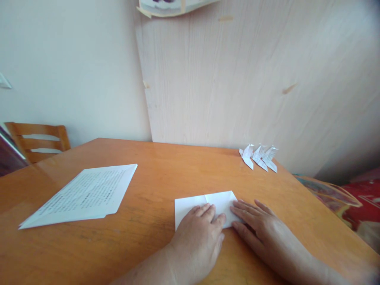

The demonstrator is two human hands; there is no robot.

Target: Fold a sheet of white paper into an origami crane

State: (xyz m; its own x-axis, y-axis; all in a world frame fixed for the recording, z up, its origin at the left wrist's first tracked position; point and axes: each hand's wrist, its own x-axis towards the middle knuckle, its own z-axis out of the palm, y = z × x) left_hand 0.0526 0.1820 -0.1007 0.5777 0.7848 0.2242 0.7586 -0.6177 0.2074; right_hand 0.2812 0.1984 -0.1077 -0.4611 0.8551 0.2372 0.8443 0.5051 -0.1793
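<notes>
A folded white sheet of paper [190,204] lies on the wooden table in front of me. A short crease runs down from the middle of its far edge, and its far right corner looks slanted. My left hand [200,237] rests on top of the sheet, its fingers slightly bent and pressing the middle. Over the right end lies my right hand [261,227], palm down with fingers stretched out, touching the paper's edge. Both hands hide the near part of the sheet.
A stack of printed paper [86,194] lies on the left of the table [154,170]. Three folded paper figures [261,158] stand by the wall at the back right. A wooden chair [41,138] is beyond the left edge; a red item [359,202] sits past the right edge.
</notes>
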